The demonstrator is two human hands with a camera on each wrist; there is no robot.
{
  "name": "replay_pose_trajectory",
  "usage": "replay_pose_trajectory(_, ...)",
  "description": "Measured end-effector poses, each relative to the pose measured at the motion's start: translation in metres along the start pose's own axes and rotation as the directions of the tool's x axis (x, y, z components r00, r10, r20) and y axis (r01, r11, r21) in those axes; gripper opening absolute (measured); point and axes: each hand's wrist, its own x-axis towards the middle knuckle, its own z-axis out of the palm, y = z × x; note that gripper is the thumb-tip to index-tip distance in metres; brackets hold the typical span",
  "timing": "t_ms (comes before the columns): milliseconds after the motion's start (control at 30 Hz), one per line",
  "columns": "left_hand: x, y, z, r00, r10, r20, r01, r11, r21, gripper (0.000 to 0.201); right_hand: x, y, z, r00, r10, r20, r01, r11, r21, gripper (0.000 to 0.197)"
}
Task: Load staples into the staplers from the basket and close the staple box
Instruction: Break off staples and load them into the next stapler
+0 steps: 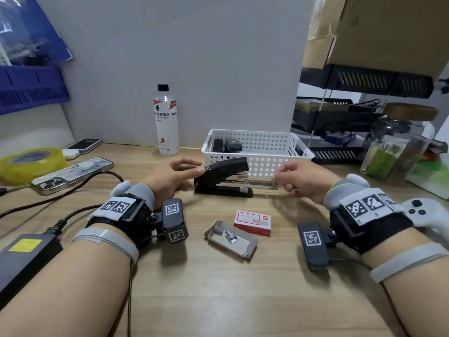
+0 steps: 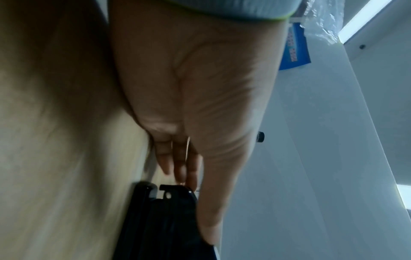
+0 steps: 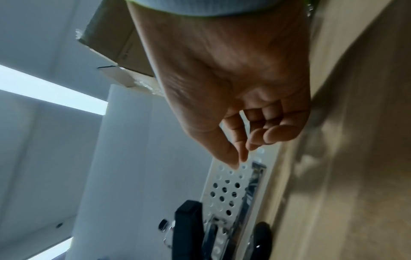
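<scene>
A black stapler lies on the wooden desk with its top cover raised and its metal staple tray slid out to the right. My left hand pinches the rear tip of the cover; the left wrist view shows the thumb lying along the stapler. My right hand hovers at the tray's free end, thumb and forefinger tips together with nothing visible between them. The red staple box sleeve and its open grey inner tray with staple strips lie nearer me. Two more staplers sit in the white basket.
A drink bottle stands behind the stapler. A phone, yellow tape roll, power adaptor and cables lie to the left. Glass jars and black shelf trays crowd the right.
</scene>
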Motion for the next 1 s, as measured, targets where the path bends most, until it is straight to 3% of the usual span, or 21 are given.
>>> replay_pose_trajectory(100,-0.007,0.009,-0.001,1.000,0.024,0.019,-0.023,0.999,-0.043,0.029,-0.022,-0.028,0.019,0.945,-0.161,0.283,0.200,0.973,-0.113,0.005)
replay_pose_trajectory(167,-0.015,0.019,0.004,0.975,-0.013,0.221,0.017,1.000,-0.017,0.018,-0.040,-0.047,0.038,0.845,-0.150,0.513,0.307,0.922,-0.237,0.004)
replay_pose_trajectory(233,-0.026,0.031,0.012,0.890,-0.129,0.437,0.057,0.983,0.173,0.011,-0.051,-0.058,0.056,0.780,-0.061,0.622,0.408,0.804,-0.433,0.010)
replay_pose_trajectory(267,-0.030,0.036,0.016,0.847,-0.186,0.499,0.039,0.956,0.291,0.015,-0.054,-0.061,0.062,0.780,-0.020,0.625,0.445,0.721,-0.532,0.011)
replay_pose_trajectory(333,-0.036,0.043,0.023,0.807,-0.248,0.536,-0.031,0.889,0.457,0.019,-0.056,-0.064,0.075,0.812,0.019,0.583,0.460,0.594,-0.660,0.012)
replay_pose_trajectory(467,-0.046,0.048,0.039,0.773,-0.354,0.527,-0.066,0.781,0.621,0.014,-0.059,-0.064,0.088,0.870,0.046,0.490,0.384,0.559,-0.735,0.017)
replay_pose_trajectory(633,-0.046,0.046,0.049,0.797,-0.398,0.454,-0.091,0.664,0.742,0.016,-0.061,-0.063,0.094,0.898,0.028,0.439,0.365,0.508,-0.780,0.024)
replay_pose_trajectory(833,-0.045,0.043,0.061,0.851,-0.362,0.380,-0.169,0.496,0.852,0.028,-0.059,-0.062,0.096,0.893,0.018,0.449,0.395,0.446,-0.803,0.016)
replay_pose_trajectory(1000,-0.046,0.046,0.063,0.864,-0.351,0.361,-0.125,0.546,0.828,0.024,-0.055,-0.058,0.092,0.896,0.005,0.444,0.384,0.492,-0.782,0.016)
